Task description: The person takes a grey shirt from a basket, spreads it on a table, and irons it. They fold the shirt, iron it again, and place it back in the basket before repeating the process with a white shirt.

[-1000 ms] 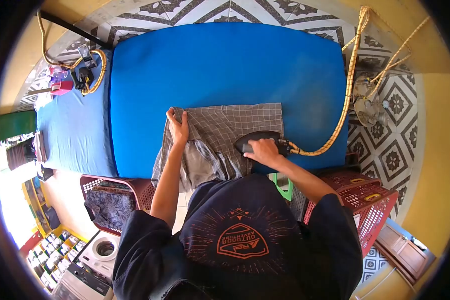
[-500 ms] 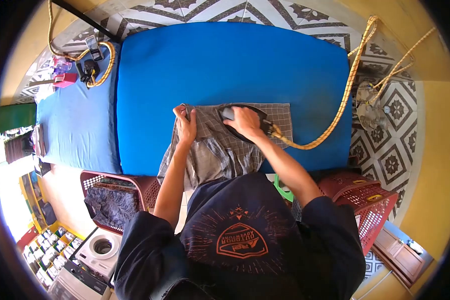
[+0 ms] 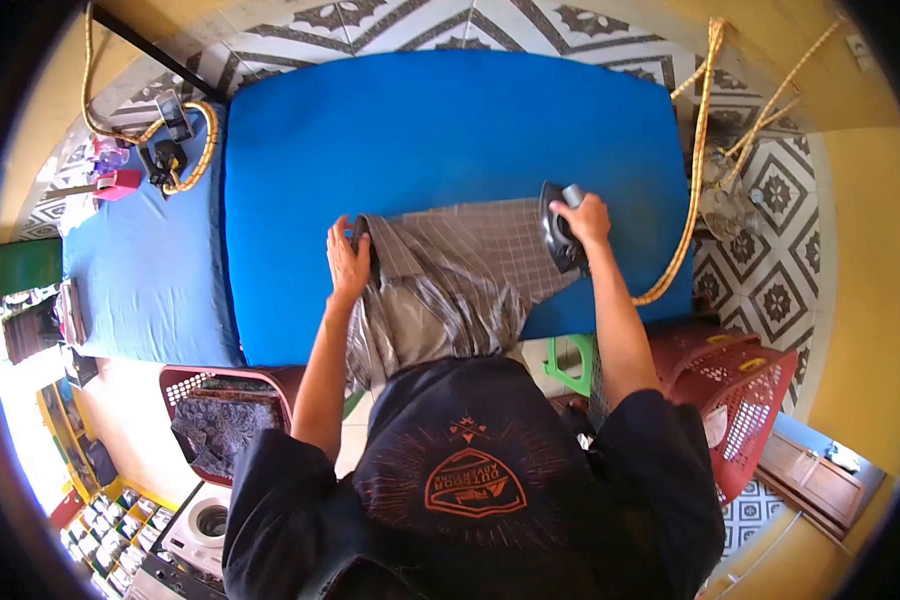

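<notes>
A grey checked garment (image 3: 490,240) lies on the blue padded board (image 3: 450,130), its lower part crumpled and hanging over the near edge by my body. At its left end, my left hand (image 3: 348,265) has its thumb and fingers closed around the cloth edge. My right hand (image 3: 588,220) grips the handle of a dark iron (image 3: 560,232), which stands at the garment's right end with its long side across the cloth edge. The iron's yellow cord (image 3: 675,270) runs from near my right forearm up along the board's right side.
A lighter blue padded surface (image 3: 150,270) adjoins on the left, with a phone (image 3: 174,115), a pink box (image 3: 118,185) and a coiled cord. Below the board are a basket of folded cloth (image 3: 225,430), red baskets (image 3: 745,425) on the right and a green stool (image 3: 573,365).
My right hand has slid the iron rightward to the garment's right end and turned it. My left hand has shifted slightly left and down, still at the cloth's left edge.
</notes>
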Demonstrator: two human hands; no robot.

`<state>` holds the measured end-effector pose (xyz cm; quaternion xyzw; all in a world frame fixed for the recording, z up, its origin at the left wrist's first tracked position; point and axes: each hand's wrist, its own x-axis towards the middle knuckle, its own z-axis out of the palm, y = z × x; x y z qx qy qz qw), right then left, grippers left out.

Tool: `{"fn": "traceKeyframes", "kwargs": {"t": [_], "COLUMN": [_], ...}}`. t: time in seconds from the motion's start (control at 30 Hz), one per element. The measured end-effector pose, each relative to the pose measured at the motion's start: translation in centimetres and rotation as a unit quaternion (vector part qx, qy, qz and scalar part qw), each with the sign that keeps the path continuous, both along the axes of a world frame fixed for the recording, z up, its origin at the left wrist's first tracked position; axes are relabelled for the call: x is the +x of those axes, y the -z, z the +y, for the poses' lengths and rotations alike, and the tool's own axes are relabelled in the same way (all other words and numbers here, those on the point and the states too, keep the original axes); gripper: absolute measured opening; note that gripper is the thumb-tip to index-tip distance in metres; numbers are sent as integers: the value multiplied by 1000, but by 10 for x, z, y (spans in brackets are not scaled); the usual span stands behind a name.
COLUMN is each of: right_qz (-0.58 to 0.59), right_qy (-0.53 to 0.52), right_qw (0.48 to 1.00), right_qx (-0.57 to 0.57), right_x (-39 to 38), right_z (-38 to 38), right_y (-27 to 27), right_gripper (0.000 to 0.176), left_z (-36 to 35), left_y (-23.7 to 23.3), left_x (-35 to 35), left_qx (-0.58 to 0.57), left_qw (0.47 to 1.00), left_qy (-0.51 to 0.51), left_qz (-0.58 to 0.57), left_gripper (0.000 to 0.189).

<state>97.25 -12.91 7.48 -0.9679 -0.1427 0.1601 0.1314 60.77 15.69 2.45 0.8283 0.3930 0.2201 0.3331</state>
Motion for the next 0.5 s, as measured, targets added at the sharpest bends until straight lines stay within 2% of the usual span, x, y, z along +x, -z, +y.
{"fn": "traceKeyframes", "kwargs": {"t": [0.03,0.07,0.1,0.17,0.23,0.3,0.37,0.43,0.47,0.5], "right_qz": [15,19,24,46,70,85,109,93,130,101], "right_qy": [19,22,26,-46,-136,-199,-247,-274,-268,-245], "right_qw": [1000,1000,999,997,988,976,962,957,955,964], "right_qx": [-5,-7,-11,-30,-35,-17,-46,-22,-13,6], "right_x": [16,30,37,31,-21,-74,-125,-146,-134,-119], "right_z": [-10,-15,-24,-27,-24,-32,-37,-46,-49,-52], "right_y": [0,3,4,-13,-60,-58,-43,-23,-24,-30], "right_gripper": [78,78,78,72,66,57,53,55,59,61], "left_z": [-2,-3,-3,-4,-4,-5,-10,-15,-13,-18], "left_y": [8,5,9,1,-1,-14,-15,-25,-29,-37], "left_x": [0,2,2,6,3,5,4,4,9,7], "left_qx": [-45,-65,-27,-25,2,-28,-23,-24,-19,-13], "left_qw": [999,998,999,999,1000,998,995,994,994,994], "left_qy": [0,1,15,13,9,-17,-29,-22,-25,-27], "left_qz": [-20,7,23,27,22,62,95,107,106,105], "left_gripper": [45,43,36,30,28,27,25,23,23,25]}}
